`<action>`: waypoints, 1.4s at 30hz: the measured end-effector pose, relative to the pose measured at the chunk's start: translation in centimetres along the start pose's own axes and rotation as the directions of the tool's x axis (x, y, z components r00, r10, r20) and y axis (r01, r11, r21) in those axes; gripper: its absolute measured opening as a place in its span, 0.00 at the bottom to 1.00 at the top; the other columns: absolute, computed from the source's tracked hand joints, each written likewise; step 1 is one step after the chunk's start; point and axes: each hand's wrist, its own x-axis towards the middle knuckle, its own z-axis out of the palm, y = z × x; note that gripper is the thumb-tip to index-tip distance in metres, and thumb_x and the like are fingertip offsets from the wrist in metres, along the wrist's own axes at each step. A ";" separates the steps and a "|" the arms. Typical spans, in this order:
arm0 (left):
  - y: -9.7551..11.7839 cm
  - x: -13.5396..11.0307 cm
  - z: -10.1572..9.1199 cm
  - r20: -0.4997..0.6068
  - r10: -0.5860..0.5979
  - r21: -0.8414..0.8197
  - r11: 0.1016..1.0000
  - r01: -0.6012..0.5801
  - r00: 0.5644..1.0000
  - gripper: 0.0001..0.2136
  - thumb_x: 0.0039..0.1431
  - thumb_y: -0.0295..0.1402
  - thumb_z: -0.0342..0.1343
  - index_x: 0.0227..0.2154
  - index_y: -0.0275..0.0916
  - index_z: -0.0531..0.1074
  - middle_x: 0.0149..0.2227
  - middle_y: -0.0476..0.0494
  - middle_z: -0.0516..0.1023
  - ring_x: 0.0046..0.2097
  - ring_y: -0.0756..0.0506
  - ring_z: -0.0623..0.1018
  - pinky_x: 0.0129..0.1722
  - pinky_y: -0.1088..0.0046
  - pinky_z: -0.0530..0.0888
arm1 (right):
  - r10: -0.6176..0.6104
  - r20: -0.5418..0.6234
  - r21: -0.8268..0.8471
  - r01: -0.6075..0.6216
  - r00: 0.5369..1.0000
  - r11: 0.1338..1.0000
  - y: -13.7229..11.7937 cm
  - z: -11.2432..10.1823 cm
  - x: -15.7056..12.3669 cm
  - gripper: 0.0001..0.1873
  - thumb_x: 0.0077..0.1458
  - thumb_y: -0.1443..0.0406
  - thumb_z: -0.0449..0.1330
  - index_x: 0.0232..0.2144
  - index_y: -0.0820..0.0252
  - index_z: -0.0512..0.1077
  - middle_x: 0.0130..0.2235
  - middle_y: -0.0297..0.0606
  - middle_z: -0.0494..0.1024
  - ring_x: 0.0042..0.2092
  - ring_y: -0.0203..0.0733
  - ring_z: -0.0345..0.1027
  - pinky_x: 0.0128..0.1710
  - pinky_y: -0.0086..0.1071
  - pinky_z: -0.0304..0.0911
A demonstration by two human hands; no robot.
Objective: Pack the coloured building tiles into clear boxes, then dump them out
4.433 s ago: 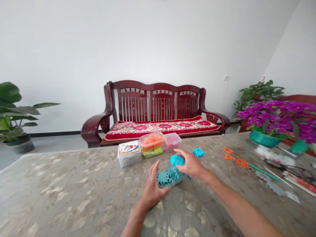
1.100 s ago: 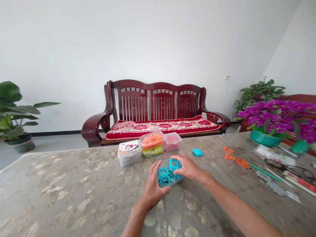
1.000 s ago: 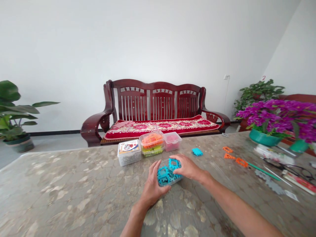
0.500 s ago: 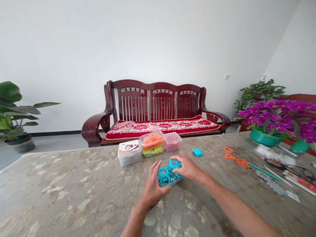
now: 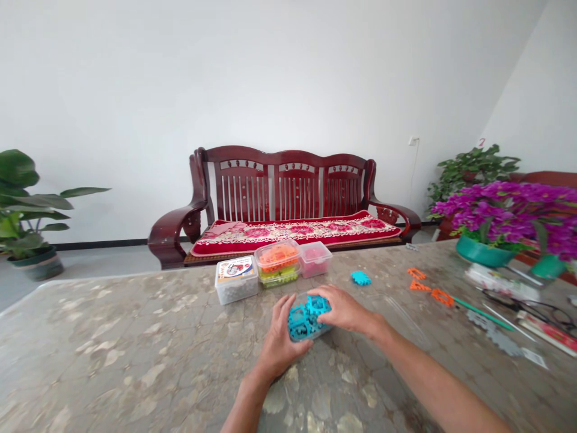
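Note:
A clear plastic box (image 5: 312, 337) full of blue toothed plastic pieces (image 5: 298, 316) rests on the table in front of me. My left hand (image 5: 280, 328) curves around its left side, thumb along the near edge, and grips it. At the upper right of the box, my right hand (image 5: 343, 308) has its fingers closed over a blue toothed plastic piece (image 5: 318, 305) lying among the others. Part of that piece is hidden by the fingers. Farther off on the table lies one loose blue toothed piece (image 5: 361, 278).
Behind the box stand a labelled box (image 5: 237, 291), stacked orange and green boxes (image 5: 278, 264) and a pink box (image 5: 315, 260). A clear lid (image 5: 408, 322) lies right of my hand. Farther right are orange pieces (image 5: 420, 286), grey toothed strips (image 5: 493, 334), glasses (image 5: 550, 314) and purple flowers (image 5: 509, 207).
My right hand has lowered the blue toothed piece, which was tilted up, so that it now lies flatter in the box. The left hand has stayed in place.

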 end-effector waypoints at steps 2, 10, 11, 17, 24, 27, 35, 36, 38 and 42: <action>0.1 0.0 0.0 0.002 -0.008 0.004 1.000 0.008 1.000 0.42 0.44 0.30 0.64 0.64 0.42 0.54 0.64 0.36 0.55 0.66 0.34 0.57 0.65 0.49 0.58 | -0.021 0.046 -0.020 0.022 0.999 1.000 0.4 -0.1 -0.1 0.34 0.42 0.65 0.67 0.55 0.58 0.70 0.54 0.42 0.75 0.55 0.50 0.66 0.57 0.43 0.59; 0.5 0.1 -0.2 0.038 -0.065 0.009 0.998 0.065 0.997 0.41 0.42 0.28 0.63 0.62 0.42 0.58 0.64 0.35 0.53 0.66 0.32 0.57 0.64 0.48 0.58 | -0.007 0.003 -0.004 0.007 1.000 1.000 0.7 0.0 -0.4 0.19 0.50 0.65 0.64 0.47 0.55 0.76 0.47 0.38 0.79 0.51 0.46 0.69 0.54 0.38 0.60; 0.5 0.1 -0.2 0.034 -0.062 0.007 0.998 0.062 0.997 0.41 0.42 0.28 0.63 0.62 0.42 0.58 0.64 0.35 0.54 0.66 0.32 0.57 0.64 0.48 0.58 | -0.014 0.003 -0.018 0.014 1.000 1.000 0.6 -0.1 -0.4 0.17 0.51 0.66 0.63 0.45 0.55 0.77 0.45 0.37 0.80 0.49 0.45 0.69 0.53 0.37 0.60; 0.1 0.1 -0.1 0.015 -0.021 0.010 1.000 0.021 1.000 0.42 0.42 0.28 0.63 0.63 0.42 0.56 0.64 0.35 0.55 0.66 0.32 0.57 0.64 0.48 0.58 | -0.105 0.023 -0.100 0.107 0.994 0.989 0.4 0.0 -0.1 0.17 0.50 0.72 0.59 0.42 0.55 0.78 0.41 0.36 0.80 0.45 0.42 0.69 0.50 0.35 0.60; -0.3 0.0 0.1 -0.008 0.000 0.011 1.000 0.000 1.000 0.42 0.43 0.31 0.65 0.63 0.41 0.55 0.63 0.34 0.56 0.65 0.33 0.58 0.64 0.49 0.59 | -0.233 0.027 -0.165 0.234 0.972 0.958 1.0 0.9 0.4 0.19 0.50 0.75 0.55 0.41 0.56 0.78 0.40 0.37 0.79 0.44 0.42 0.69 0.50 0.37 0.60; -0.4 0.0 0.2 -0.005 0.000 0.013 1.000 0.000 1.000 0.42 0.42 0.30 0.64 0.63 0.40 0.55 0.63 0.35 0.56 0.66 0.33 0.58 0.64 0.50 0.59 | -0.267 0.037 -0.133 0.269 0.963 0.954 0.9 1.6 0.1 0.18 0.51 0.76 0.54 0.38 0.55 0.79 0.38 0.36 0.79 0.43 0.41 0.70 0.49 0.36 0.60; -0.1 0.1 0.1 0.004 -0.016 0.011 1.000 0.015 1.000 0.42 0.43 0.31 0.64 0.64 0.40 0.54 0.64 0.34 0.55 0.66 0.34 0.57 0.65 0.51 0.58 | -0.134 -0.264 0.019 0.144 0.955 0.989 2.0 0.5 -0.1 0.19 0.48 0.76 0.54 0.36 0.54 0.79 0.39 0.36 0.80 0.45 0.40 0.71 0.50 0.35 0.63; 0.0 0.1 0.0 0.005 -0.017 0.009 1.000 0.017 1.000 0.42 0.43 0.31 0.64 0.64 0.40 0.54 0.64 0.34 0.55 0.66 0.34 0.57 0.65 0.51 0.58 | -0.060 -0.312 0.009 0.066 0.948 0.998 2.8 0.0 0.0 0.19 0.48 0.76 0.53 0.36 0.55 0.79 0.40 0.36 0.80 0.45 0.40 0.71 0.50 0.35 0.63; 0.1 0.1 -0.1 0.007 -0.020 0.007 1.000 0.020 1.000 0.42 0.43 0.31 0.64 0.64 0.41 0.54 0.64 0.35 0.55 0.66 0.34 0.57 0.65 0.51 0.58 | 0.117 -0.376 -0.067 -0.153 0.919 0.986 4.8 -0.8 0.1 0.20 0.50 0.75 0.52 0.39 0.55 0.78 0.43 0.37 0.80 0.48 0.40 0.71 0.52 0.35 0.62; 0.3 0.1 -0.2 0.008 -0.028 0.004 1.000 0.028 1.000 0.42 0.43 0.31 0.64 0.63 0.41 0.55 0.64 0.35 0.55 0.66 0.34 0.58 0.65 0.51 0.58 | 0.365 -0.406 -0.242 -0.483 0.838 0.841 8.8 -1.8 -0.6 0.22 0.52 0.71 0.56 0.50 0.59 0.74 0.52 0.43 0.77 0.55 0.46 0.67 0.57 0.38 0.58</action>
